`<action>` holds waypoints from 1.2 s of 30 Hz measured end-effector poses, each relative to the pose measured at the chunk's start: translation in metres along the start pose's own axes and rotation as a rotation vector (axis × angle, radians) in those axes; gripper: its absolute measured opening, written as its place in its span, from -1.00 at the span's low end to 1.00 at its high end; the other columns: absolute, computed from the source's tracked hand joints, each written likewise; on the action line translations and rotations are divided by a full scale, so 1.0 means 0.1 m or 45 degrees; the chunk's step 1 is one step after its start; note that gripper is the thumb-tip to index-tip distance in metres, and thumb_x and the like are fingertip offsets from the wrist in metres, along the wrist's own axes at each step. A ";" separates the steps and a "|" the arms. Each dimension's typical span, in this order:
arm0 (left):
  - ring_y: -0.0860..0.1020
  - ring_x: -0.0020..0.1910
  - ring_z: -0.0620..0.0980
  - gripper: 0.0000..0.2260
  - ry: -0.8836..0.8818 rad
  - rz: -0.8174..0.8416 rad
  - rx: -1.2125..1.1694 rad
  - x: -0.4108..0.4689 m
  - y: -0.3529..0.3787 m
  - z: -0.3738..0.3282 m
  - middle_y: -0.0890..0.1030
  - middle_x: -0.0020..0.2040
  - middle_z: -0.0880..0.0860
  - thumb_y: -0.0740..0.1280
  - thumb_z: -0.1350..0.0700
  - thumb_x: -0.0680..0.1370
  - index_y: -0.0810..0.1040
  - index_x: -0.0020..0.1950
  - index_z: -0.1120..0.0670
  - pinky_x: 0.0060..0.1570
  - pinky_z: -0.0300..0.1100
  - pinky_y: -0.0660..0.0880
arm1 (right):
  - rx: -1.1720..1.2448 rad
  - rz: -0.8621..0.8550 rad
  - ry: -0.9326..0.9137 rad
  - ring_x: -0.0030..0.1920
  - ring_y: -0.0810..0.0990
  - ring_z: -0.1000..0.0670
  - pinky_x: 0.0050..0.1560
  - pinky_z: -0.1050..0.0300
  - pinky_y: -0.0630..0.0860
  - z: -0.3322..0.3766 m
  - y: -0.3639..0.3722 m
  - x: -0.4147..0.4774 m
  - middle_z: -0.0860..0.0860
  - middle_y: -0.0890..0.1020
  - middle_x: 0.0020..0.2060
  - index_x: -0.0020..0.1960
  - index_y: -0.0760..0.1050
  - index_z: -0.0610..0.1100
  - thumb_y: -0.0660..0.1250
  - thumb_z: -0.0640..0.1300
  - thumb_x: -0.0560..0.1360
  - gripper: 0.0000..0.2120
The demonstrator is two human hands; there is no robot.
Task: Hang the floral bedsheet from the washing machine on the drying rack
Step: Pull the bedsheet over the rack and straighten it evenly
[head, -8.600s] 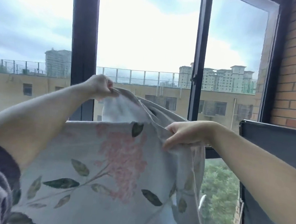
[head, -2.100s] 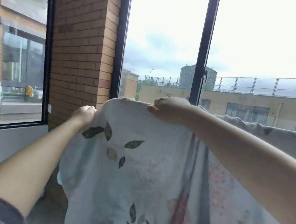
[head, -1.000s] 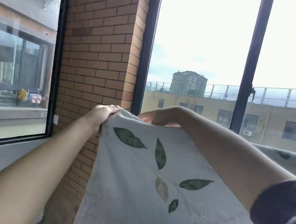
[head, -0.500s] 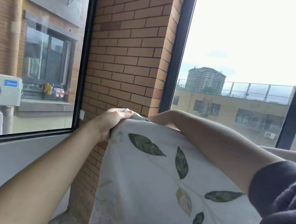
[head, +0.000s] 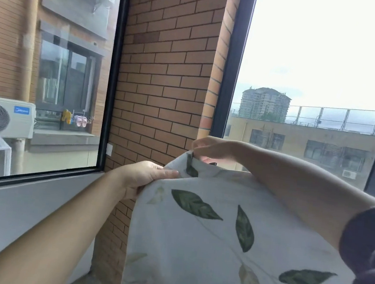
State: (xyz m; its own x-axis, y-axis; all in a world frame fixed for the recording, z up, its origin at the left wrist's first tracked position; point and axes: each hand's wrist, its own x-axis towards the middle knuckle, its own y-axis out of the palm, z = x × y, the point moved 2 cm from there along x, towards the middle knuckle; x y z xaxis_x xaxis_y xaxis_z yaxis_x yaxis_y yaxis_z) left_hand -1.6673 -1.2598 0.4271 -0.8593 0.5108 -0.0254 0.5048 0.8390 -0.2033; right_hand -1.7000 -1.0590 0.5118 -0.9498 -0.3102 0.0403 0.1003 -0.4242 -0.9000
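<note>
Two hands grip soft leaf-print bedsheet (head: 229,238) top edge: left hand (head: 142,178) clutching, right hand (head: 208,150) pinching.

The left forearm (head: 61,228) is bare from the left hand (head: 141,178) back to the frame's edge. The right forearm (head: 293,183) is bare from the right hand (head: 213,148) up to a dark purplish-grey knit sleeve (head: 369,249), bunched in thick soft folds.

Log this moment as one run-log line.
floral bedsheet: held up in front of brick wall | left hand: grips its top edge | right hand: pinches its raised corner
</note>
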 end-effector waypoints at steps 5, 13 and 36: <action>0.64 -0.04 0.15 -0.40 -0.056 0.161 -0.037 0.03 -0.01 0.13 0.65 0.08 0.24 0.60 -0.02 0.24 0.59 0.17 0.25 -0.06 0.00 0.61 | -0.145 0.137 -0.029 -0.03 0.55 0.11 -0.17 0.35 0.49 -0.05 -0.17 -0.15 0.07 0.59 0.00 0.02 0.52 0.01 0.33 -0.06 0.53 -0.93; 0.63 -0.09 0.10 -0.57 0.242 0.400 -0.180 -0.02 0.36 -0.09 0.61 0.08 0.22 0.44 0.11 0.40 0.54 0.22 0.21 -0.17 -0.13 0.61 | -0.992 -0.086 -0.004 -0.29 0.47 0.01 -0.24 0.17 0.41 -0.24 -0.57 -0.51 0.04 0.53 -0.36 -0.31 0.50 -0.01 0.36 -0.08 0.47 -0.82; 0.51 -0.33 -0.11 -0.96 0.662 0.855 0.286 -0.97 5.17 -1.39 0.54 -0.30 -0.05 0.37 0.14 0.45 0.53 -0.16 0.08 -0.32 -0.28 0.44 | -0.463 -0.756 0.473 -0.05 0.56 -0.05 -0.12 0.21 0.51 -1.99 -1.87 -5.46 0.00 0.59 -0.08 -0.04 0.53 -0.09 0.19 -0.27 0.58 -0.83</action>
State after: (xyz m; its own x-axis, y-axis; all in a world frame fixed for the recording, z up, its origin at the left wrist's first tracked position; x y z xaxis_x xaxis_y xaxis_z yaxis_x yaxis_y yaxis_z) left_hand -1.3112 -0.8494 0.4607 -0.2123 0.9500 0.2290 0.8152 0.3014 -0.4947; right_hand -1.2595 -0.6406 0.5718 -0.8572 0.2129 0.4689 -0.4972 -0.1049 -0.8613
